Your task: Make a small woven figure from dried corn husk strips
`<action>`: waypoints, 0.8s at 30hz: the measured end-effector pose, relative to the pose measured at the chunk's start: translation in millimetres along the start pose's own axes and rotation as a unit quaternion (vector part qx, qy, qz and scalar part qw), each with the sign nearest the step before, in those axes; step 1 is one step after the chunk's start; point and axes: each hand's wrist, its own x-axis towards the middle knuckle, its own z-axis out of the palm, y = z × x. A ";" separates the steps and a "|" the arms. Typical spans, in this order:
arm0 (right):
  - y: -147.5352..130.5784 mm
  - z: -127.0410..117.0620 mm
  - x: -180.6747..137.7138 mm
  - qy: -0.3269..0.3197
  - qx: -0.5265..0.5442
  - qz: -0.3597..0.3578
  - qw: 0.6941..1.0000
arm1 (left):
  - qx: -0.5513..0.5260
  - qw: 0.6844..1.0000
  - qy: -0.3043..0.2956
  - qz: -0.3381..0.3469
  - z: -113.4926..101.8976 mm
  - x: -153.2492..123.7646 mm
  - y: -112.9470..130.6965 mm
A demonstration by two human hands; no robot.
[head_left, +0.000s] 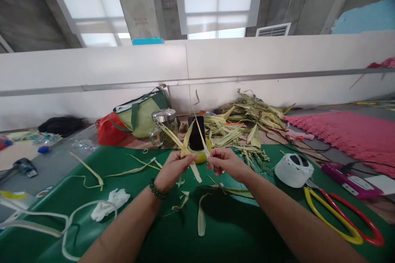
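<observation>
Pinched in my left hand (pixel 177 167) are several pale yellow corn husk strips (pixel 186 141), crossing one another near the fingertips. My right hand (pixel 226 163) is closed on a narrow husk strip (pixel 200 132) that points up and away. The two hands are apart, level with each other over the green mat (pixel 240 230). Just beyond them a dark phone (pixel 196 133) stands upright by a yellow ring-shaped thing (pixel 202 156). Loose husk scraps lie below the hands, among them a leaf-shaped piece (pixel 201 218).
A heap of dried husks (pixel 256 111) lies behind. A glass jar (pixel 165 125) and a green bag (pixel 138 117) stand at the back left. On the right are red-and-yellow-handled scissors (pixel 336 215), a white woven pot (pixel 293 170) and a purple power strip (pixel 352 181). Crumpled tissue (pixel 110 204) and white cord (pixel 66 232) lie left.
</observation>
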 end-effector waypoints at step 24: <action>7.7 2.2 3.5 -0.175 0.129 0.105 0.970 | 0.009 0.995 -0.082 0.058 20.0 -8.0 2.1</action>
